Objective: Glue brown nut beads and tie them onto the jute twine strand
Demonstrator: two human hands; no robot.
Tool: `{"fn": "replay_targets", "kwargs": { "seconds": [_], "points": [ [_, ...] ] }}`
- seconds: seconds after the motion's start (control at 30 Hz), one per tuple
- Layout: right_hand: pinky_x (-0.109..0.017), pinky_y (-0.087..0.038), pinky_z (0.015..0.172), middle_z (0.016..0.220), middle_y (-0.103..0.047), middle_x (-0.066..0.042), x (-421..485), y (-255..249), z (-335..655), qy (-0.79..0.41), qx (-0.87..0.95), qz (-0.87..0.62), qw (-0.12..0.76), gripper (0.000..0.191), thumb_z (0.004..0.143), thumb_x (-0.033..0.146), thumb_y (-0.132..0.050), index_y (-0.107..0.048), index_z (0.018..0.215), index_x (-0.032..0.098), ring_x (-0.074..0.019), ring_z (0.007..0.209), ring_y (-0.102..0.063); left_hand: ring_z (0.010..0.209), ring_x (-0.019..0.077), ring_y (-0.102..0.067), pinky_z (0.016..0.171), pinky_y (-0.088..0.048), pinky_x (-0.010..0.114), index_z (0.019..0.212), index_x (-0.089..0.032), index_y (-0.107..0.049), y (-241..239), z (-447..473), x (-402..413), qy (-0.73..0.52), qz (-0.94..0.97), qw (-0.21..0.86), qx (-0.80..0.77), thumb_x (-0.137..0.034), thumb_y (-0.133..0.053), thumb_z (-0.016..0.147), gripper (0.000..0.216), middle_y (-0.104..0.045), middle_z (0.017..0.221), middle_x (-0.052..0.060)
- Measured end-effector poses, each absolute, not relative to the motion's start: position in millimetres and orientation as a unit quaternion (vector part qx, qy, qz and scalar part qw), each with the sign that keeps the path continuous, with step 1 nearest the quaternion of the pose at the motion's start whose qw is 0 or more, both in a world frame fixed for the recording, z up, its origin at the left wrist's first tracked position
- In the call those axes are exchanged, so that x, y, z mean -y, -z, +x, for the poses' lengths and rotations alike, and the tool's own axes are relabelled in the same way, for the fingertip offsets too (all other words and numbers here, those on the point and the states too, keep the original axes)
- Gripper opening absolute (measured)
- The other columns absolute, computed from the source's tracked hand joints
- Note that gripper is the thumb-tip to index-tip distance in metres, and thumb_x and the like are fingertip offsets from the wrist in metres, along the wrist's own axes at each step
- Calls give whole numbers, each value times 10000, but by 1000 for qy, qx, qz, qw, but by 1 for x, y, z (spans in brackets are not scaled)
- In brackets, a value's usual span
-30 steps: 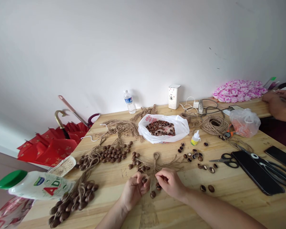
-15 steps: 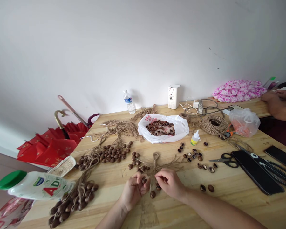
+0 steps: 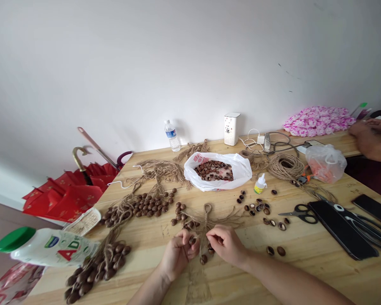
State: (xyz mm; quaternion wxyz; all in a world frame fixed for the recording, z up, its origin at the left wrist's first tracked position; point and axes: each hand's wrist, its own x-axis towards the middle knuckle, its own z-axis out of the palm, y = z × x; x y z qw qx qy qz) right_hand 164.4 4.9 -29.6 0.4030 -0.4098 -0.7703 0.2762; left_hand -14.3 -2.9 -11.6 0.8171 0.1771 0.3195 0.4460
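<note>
My left hand (image 3: pixel 178 254) is curled, pinching a brown nut shell (image 3: pixel 192 241) at the end of a jute strand. My right hand (image 3: pixel 228 244) is closed beside it, fingertips pinched on another shell and twine. Both rest on the wooden table (image 3: pixel 305 262) at the bottom of a jute twine bundle (image 3: pixel 207 217) with a loop at its top and shells on its strands. One loose shell (image 3: pixel 203 259) lies between my hands.
Finished shell-and-twine clusters (image 3: pixel 146 205) lie at left, a white bag of shells (image 3: pixel 217 170) and glue bottle (image 3: pixel 260 184) behind, twine coil (image 3: pixel 285 165), scissors (image 3: pixel 300 212), phones (image 3: pixel 343 228) at right. A white bottle (image 3: pixel 44 248) lies at far left. Another person's arm (image 3: pixel 370 137) is at far right.
</note>
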Motion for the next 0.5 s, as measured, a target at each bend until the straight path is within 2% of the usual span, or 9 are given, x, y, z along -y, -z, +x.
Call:
{"fn": "replay_targets", "kwargs": {
  "seconds": [0.5],
  "points": [
    [-210, -338, 491, 609, -579, -16, -5, 30, 165, -276, 774, -409, 397, 187, 832, 148, -483, -636, 724, 163, -112, 518, -486, 425, 96, -354, 444, -158, 200, 526, -186, -322, 13, -15, 3, -445, 183, 815, -323, -61, -522, 555, 238, -495, 492, 25]
  ]
}}
